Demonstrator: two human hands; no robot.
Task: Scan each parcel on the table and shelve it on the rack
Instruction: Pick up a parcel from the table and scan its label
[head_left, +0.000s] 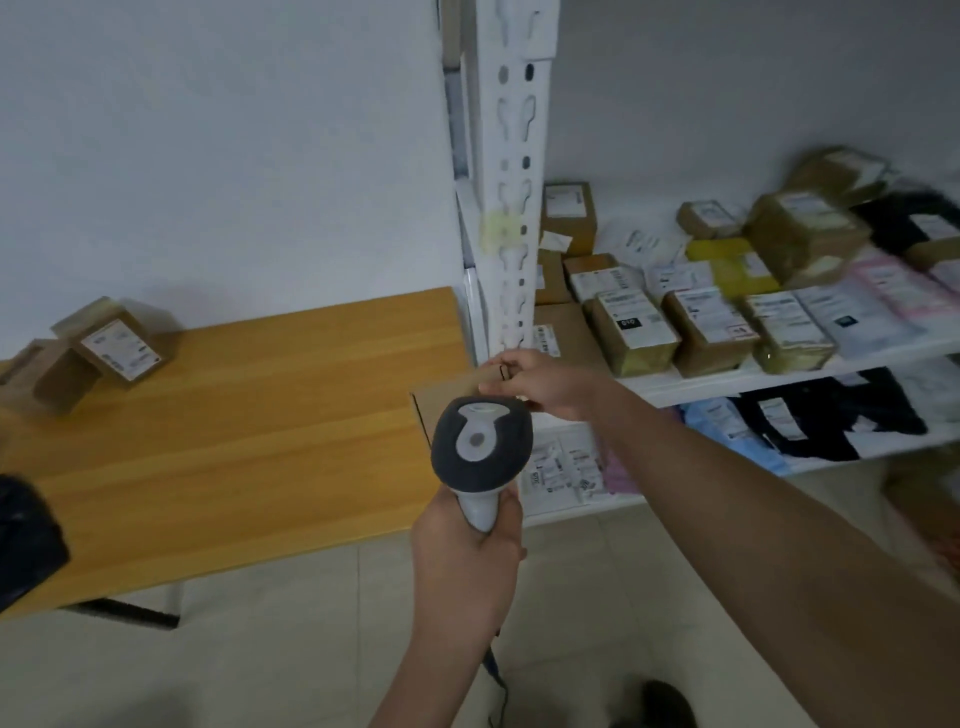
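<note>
Head view: right hand (540, 384) holds plain brown, seemingly cardboard, parcel (447, 397).

We are looking at a long table with a light wooden top (249, 415) standing on a pale tiled floor (291, 649). Two tape-wrapped brown cardboard parcels (91, 353) are lying at its far left, leaning against each other, and a blurred black object (23, 540) is sitting at its near left edge. Beside the table a white slotted-metal rack (511, 182) is standing. Its upper white shelf (727, 376) is carrying many labelled brown boxes and white, yellow and pink mailer bags (727, 291). The lower shelf (810, 462) is holding black, blue and white bagged parcels (810, 421).
</note>
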